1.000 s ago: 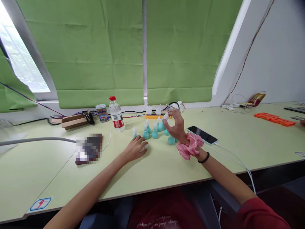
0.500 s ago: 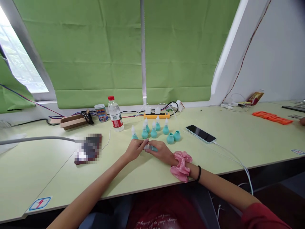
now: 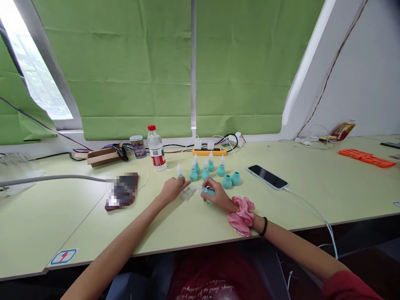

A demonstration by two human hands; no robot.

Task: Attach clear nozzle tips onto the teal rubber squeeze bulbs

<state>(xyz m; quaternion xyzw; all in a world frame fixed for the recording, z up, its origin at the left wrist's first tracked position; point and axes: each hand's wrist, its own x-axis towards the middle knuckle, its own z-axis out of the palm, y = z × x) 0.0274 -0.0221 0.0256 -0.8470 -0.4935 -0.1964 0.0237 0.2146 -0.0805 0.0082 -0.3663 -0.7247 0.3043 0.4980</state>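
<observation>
My right hand (image 3: 218, 196) is closed around a teal nasal aspirator bulb (image 3: 209, 192), whose clear nozzle end points left. To its left, my left hand (image 3: 171, 189) hovers low over the table with its forefinger stretched out. Just beside those fingers lie several small clear plastic pieces (image 3: 188, 193); whether the hand touches one I cannot tell. Behind the hands stand several teal aspirators (image 3: 205, 174) with clear pointed nozzles, one partly hidden by my left hand. Two teal bulbs without nozzles (image 3: 227, 182) sit together to the right.
A phone (image 3: 268, 177) with a white cable lies on the right, with orange plastic trays (image 3: 366, 158) farther off. Behind are a water bottle (image 3: 156, 152), a can (image 3: 138, 147), a cardboard box (image 3: 103, 157) and a yellow power strip (image 3: 208, 152). A blurred-out item (image 3: 122, 190) lies left.
My hands, which met around the clear nozzle, have moved apart. The right keeps the teal bulb; the left has shifted left, and the small clear pieces now show between them.
</observation>
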